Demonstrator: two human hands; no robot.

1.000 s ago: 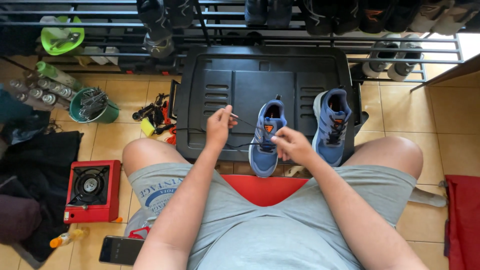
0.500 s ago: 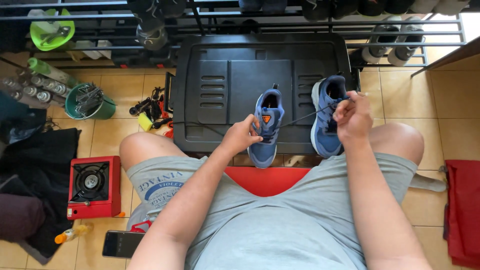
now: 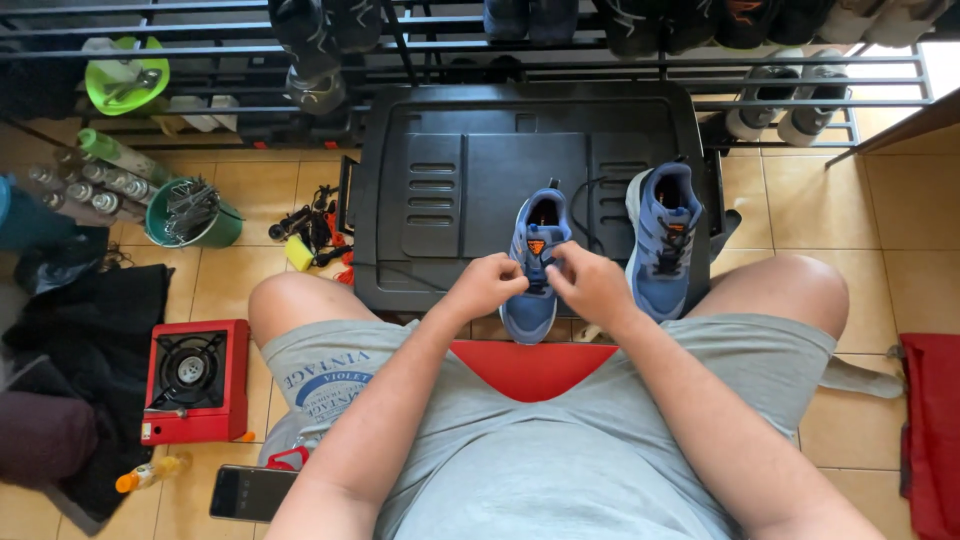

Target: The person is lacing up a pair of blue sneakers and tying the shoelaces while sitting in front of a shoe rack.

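Two blue sneakers stand upright on a black plastic box lid [image 3: 470, 170] in front of my knees. Both hands meet over the left sneaker [image 3: 533, 300]. My left hand [image 3: 488, 284] pinches its dark lace at the left side of the eyelets. At the right side, my right hand [image 3: 590, 283] grips the other part of the same lace, and a loop of lace [image 3: 585, 205] lies on the lid behind the shoe. The right sneaker [image 3: 664, 235], fully laced, stands untouched just right of my right hand.
A metal shoe rack [image 3: 600, 60] with several shoes runs along the back. On the tiled floor at left are a red portable gas stove [image 3: 195, 380], a green bucket [image 3: 195, 215], bottles, dark cloth and a phone [image 3: 250, 492]. A red mat [image 3: 930, 430] lies at right.
My right hand, which had pulled the lace out to the right over the other sneaker, has come back to the left sneaker. My left hand stayed at the shoe's eyelets.
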